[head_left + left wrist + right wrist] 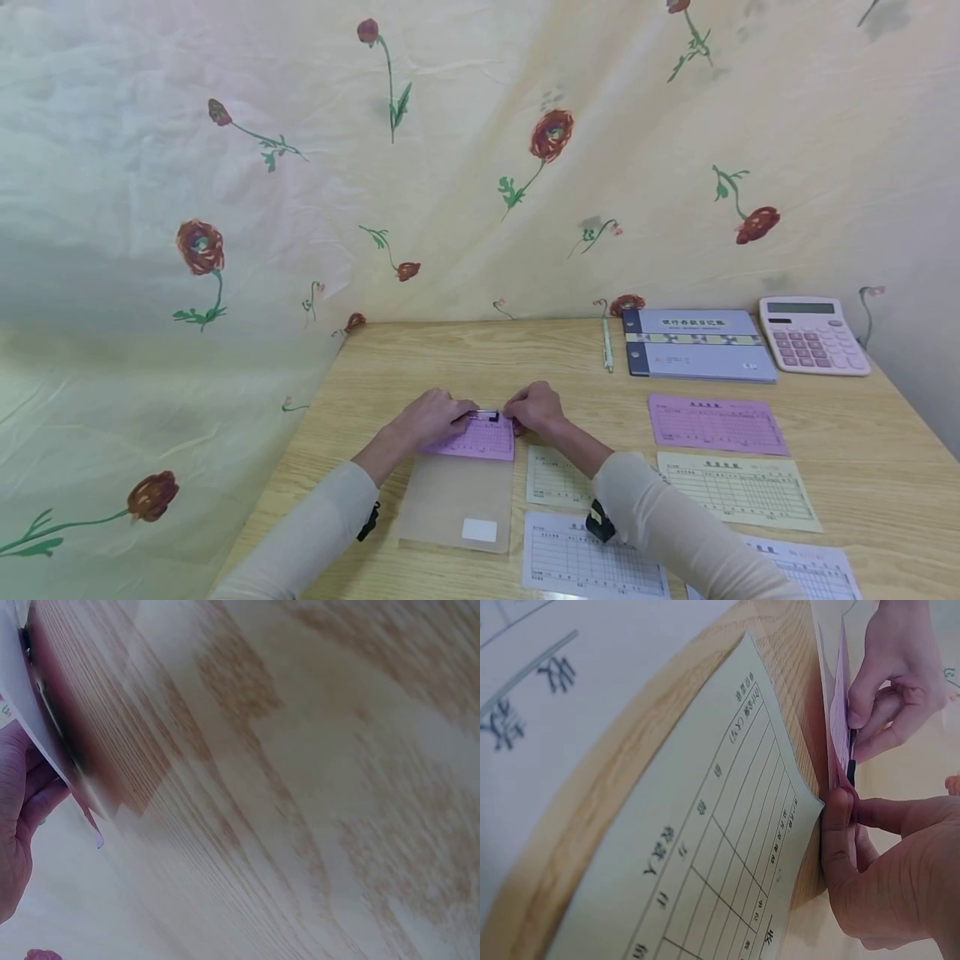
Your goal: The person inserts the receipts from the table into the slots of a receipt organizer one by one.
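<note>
At the middle of the tabletop [480, 358], your two hands meet over the top end of a translucent clipboard [456, 500]. A purple slip [480, 442] lies across its upper part, below a metal clip [486, 414]. Your left hand [433, 419] pinches the clip between thumb and fingers; your right hand [537, 408] pinches the purple slip near its upper right corner, its fingers closed on the edge. Toward the clipboard's lower end you see a white label [480, 530]. Just right of it lie a pale green slip [551, 475], partly covered by your right sleeve [667, 508], and a white slip [585, 558]. Farther right, a second purple slip [718, 425] lies above a second pale green slip [738, 492]. Behind these rest a pen [607, 346], a blue notebook [697, 358] and a calculator [813, 333].
</note>
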Demonstrator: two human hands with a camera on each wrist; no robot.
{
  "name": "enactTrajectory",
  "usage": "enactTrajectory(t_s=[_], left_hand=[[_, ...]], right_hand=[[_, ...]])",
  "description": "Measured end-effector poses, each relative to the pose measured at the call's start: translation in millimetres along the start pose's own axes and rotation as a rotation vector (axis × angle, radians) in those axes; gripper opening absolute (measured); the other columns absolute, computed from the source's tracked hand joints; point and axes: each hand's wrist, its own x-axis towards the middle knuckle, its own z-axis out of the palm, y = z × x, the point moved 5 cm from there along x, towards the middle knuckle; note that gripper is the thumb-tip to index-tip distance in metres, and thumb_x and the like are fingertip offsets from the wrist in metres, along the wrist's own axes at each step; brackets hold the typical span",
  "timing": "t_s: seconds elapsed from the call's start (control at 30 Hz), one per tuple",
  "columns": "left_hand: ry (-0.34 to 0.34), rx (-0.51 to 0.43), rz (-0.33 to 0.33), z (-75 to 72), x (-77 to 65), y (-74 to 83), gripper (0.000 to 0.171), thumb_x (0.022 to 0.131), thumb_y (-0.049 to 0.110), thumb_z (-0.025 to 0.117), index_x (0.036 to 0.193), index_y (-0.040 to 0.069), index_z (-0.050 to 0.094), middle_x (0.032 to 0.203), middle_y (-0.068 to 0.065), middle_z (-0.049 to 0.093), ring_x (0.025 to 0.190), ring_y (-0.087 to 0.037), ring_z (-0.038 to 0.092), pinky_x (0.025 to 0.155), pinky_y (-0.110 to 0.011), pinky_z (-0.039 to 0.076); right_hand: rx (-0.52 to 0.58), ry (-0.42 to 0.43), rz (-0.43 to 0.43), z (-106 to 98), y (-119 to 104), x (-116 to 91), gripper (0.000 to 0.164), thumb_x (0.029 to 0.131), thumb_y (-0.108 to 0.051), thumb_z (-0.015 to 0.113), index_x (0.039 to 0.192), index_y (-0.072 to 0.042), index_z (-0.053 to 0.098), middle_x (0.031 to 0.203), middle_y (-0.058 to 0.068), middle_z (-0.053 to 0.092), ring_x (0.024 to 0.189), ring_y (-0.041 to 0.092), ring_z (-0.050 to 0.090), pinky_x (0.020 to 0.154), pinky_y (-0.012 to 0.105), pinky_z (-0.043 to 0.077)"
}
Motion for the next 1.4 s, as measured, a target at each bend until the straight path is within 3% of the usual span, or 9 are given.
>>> enactTrajectory(t_s=[0.23, 0.73, 1.0, 1.07, 1.13, 1.2, 1.3, 1.4], left_hand=[[0.007, -0.022, 0.002, -1.3, -0.8, 0.8, 0.022, 0.103, 0.012, 0.07, 0.123, 0.01, 0.079, 0.069, 0.004, 0.066, 0.047, 0.003, 0.031, 0.042, -0.014, 0.026], [-0.015, -0.041, -0.012, -1.4, -1.1, 0.6, 0.023, 0.102, 0.013, 0.072, 0.124, 0.01, 0.079, 0.075, 0.001, 0.071, 0.048, 0.001, 0.035, 0.043, -0.015, 0.029], [-0.065, -0.048, -0.031, -1.9, -2.1, -1.2, 0.025, 0.104, 0.015, 0.071, 0.128, 0.011, 0.078, 0.089, -0.005, 0.079, 0.05, -0.001, 0.041, 0.048, -0.016, 0.039], [-0.089, -0.07, -0.048, -2.2, -3.3, -2.7, 0.027, 0.105, 0.017, 0.071, 0.131, 0.012, 0.077, 0.1, -0.006, 0.081, 0.052, -0.003, 0.048, 0.052, -0.016, 0.045], [-0.102, -0.111, -0.068, -2.7, -4.7, -4.8, 0.029, 0.105, 0.018, 0.071, 0.133, 0.013, 0.076, 0.112, -0.006, 0.08, 0.064, -0.005, 0.066, 0.062, -0.017, 0.055], [-0.109, -0.167, -0.09, -3.4, -5.5, -7.4, 0.03, 0.105, 0.018, 0.071, 0.135, 0.014, 0.075, 0.123, -0.004, 0.077, 0.088, -0.011, 0.076, 0.078, -0.021, 0.061], [-0.098, -0.24, -0.109, -5.3, -5.7, -10.9, 0.031, 0.105, 0.013, 0.07, 0.135, 0.014, 0.075, 0.129, -0.003, 0.074, 0.114, -0.019, 0.073, 0.093, -0.028, 0.06], [-0.076, -0.282, -0.107, -8.1, -5.4, -13.3, 0.03, 0.104, 0.01, 0.07, 0.134, 0.012, 0.074, 0.13, -0.003, 0.074, 0.118, -0.02, 0.072, 0.097, -0.029, 0.059]], right_hand=[[0.012, -0.003, 0.014, -0.2, 1.5, 1.8, 0.012, 0.094, 0.002, 0.074, 0.1, 0.01, 0.079, 0.076, 0.013, 0.074, 0.059, 0.018, 0.067, 0.055, 0.026, 0.06], [-0.009, 0.004, -0.003, -0.3, -0.1, 0.3, 0.011, 0.094, 0.002, 0.073, 0.1, 0.009, 0.079, 0.079, 0.014, 0.075, 0.059, 0.018, 0.069, 0.056, 0.027, 0.061], [-0.062, 0.014, -0.051, 1.8, 2.6, 4.6, 0.006, 0.094, 0.001, 0.076, 0.096, 0.006, 0.079, 0.077, 0.011, 0.074, 0.057, 0.017, 0.068, 0.053, 0.026, 0.059], [-0.093, 0.014, -0.072, 2.4, 2.5, 5.8, 0.006, 0.094, 0.0, 0.076, 0.095, 0.006, 0.079, 0.077, 0.01, 0.074, 0.057, 0.017, 0.067, 0.052, 0.026, 0.058], [-0.12, 0.009, -0.089, 2.5, 1.2, 5.9, 0.007, 0.094, -0.001, 0.076, 0.096, 0.006, 0.079, 0.077, 0.01, 0.074, 0.058, 0.017, 0.068, 0.052, 0.026, 0.059], [-0.143, 0.004, -0.109, 1.0, -1.4, 4.6, 0.008, 0.094, -0.001, 0.077, 0.097, 0.006, 0.079, 0.08, 0.011, 0.075, 0.06, 0.018, 0.069, 0.054, 0.027, 0.06], [-0.205, 0.006, -0.146, -3.8, -6.8, 0.8, 0.009, 0.093, -0.003, 0.078, 0.097, 0.004, 0.08, 0.085, 0.011, 0.076, 0.068, 0.019, 0.071, 0.061, 0.03, 0.061], [-0.262, 0.008, -0.171, -9.6, -10.0, -2.7, 0.01, 0.093, -0.006, 0.077, 0.099, 0.001, 0.081, 0.09, 0.009, 0.077, 0.079, 0.021, 0.071, 0.071, 0.034, 0.062]])
